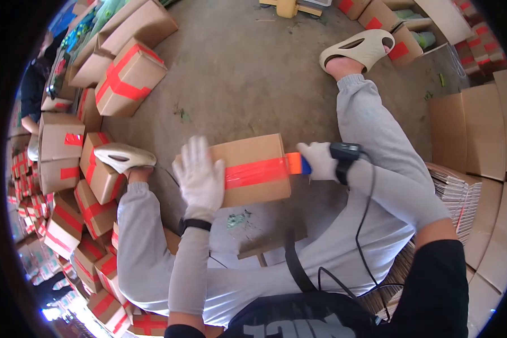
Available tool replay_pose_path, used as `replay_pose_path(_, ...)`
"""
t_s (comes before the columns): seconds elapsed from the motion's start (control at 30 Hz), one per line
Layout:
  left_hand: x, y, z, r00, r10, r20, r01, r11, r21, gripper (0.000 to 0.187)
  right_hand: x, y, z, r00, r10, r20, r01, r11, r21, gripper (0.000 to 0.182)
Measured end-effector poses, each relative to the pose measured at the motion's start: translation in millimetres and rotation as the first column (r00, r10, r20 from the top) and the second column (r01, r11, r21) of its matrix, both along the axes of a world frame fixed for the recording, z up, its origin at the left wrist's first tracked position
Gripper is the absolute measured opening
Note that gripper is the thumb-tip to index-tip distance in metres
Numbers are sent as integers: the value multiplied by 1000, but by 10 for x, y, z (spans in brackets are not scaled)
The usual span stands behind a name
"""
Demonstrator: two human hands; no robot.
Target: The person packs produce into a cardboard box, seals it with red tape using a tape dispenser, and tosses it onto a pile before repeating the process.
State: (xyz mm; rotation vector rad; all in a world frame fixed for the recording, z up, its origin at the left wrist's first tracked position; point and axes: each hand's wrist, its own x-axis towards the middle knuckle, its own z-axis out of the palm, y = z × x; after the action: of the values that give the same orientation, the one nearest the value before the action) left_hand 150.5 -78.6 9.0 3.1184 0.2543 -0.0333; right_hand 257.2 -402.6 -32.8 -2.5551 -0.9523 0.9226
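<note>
A brown cardboard carton (250,151) lies between my legs, with a strip of red tape (253,173) running along its top face. My left hand (199,179), in a white glove, rests flat on the carton's left end with the fingers stretched out. At the opposite end, my gloved right hand (319,160) is closed around a tape dispenser (296,163), of which orange and blue parts show. The dispenser's orange part is against the carton's right edge, where the red strip ends. My fingers cover much of the dispenser.
Taped cartons (130,76) are piled along the left. Flattened cardboard (456,197) is stacked at my right, beside large cardboard panels (470,132). Open boxes (397,36) stand at the upper right. A black cable (361,236) runs down from my right wrist. Another person's arm (31,125) shows far left.
</note>
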Motion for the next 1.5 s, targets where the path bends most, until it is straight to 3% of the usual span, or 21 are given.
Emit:
replay_pose_path(0.07,-113,299,-33,990,144,-11,-144,989,-19,72,127,251,216,998,-3,-68,-4,995,-104,44)
replay_pose_path(0.13,-256,537,-338,946,297,131,-200,852,-484,65,254,488,543,986,151,-72,-164,956,-244,32)
replay_pose_path(0.17,-367,643,-469,908,390,155,-188,709,-680,62,229,575,305,939,340,57,-306,896,-321,18)
replay_pose_path(0.27,-631,914,-541,825,330,-458,-477,-26,-878,58,114,620,-522,850,512,129,-437,820,-370,22)
replay_pose_path(0.33,-833,775,-684,844,451,-289,-315,-17,-949,60,21,557,-550,957,264,119,-228,941,-251,25)
replay_pose_path(0.4,-997,525,-619,758,542,-363,-341,-145,-929,61,-108,467,-121,975,-218,34,221,964,-147,29)
replay_pose_path(0.43,-1088,275,-629,706,599,-378,-325,-200,-924,62,-75,406,318,920,-387,-66,348,882,-317,45)
replay_pose_path(0.5,-1159,-154,-624,600,687,-409,-275,-303,-912,63,-268,113,277,562,-781,-274,798,598,-70,61)
replay_pose_path(0.53,-1202,-215,-525,614,709,-346,-257,-235,-937,59,-419,111,277,328,-872,-364,944,316,93,63)
replay_pose_path(0.6,-1108,-341,-275,662,721,-204,-195,-97,-976,52,-569,63,649,340,-917,-209,903,257,343,63)
replay_pose_path(0.73,-876,-502,515,704,703,99,-51,189,-981,39,-1150,289,1382,584,-780,224,495,562,663,66)
replay_pose_path(0.8,-789,-573,847,949,313,-44,-18,-87,-996,36,-1359,367,1606,654,-721,230,467,624,627,67)
replay_pose_path(0.93,-556,-1001,1212,958,-51,-282,-268,-509,-818,42,-1446,425,1691,777,-544,316,302,764,570,67)
replay_pose_path(0.97,-526,-1050,1183,939,-19,-344,-305,-511,-804,42,-1441,445,1690,774,-538,334,296,773,560,67)
replay_pose_path(1.07,-522,-995,1030,973,142,-183,-147,-231,-962,35,-1358,440,1623,821,-460,339,271,836,478,66)
replay_pose_path(1.13,-390,-501,1052,932,342,-116,-28,-252,-967,33,-1261,273,1479,846,-421,327,288,877,384,65)
replay_pose_path(1.2,-140,-136,755,788,550,-278,-25,-421,-907,37,-1193,176,1422,849,-430,307,300,870,390,64)
replay_pose_path(1.3,-222,-287,630,790,258,-556,-209,-739,-640,54,-1174,245,1387,865,-444,234,248,783,571,63)
replay_pose_path(1.37,-399,-640,691,834,-52,-549,-432,-679,-593,68,-1097,251,1270,886,-448,120,253,684,684,63)
replay_pose_path(1.43,-510,-765,954,934,28,-356,-328,-327,-886,49,-1043,193,1106,913,-406,31,227,569,790,64)
replay_pose_path(1.5,-502,-751,1049,933,-56,-356,-359,-254,-898,44,-1033,145,1087,926,-355,127,152,661,735,70)
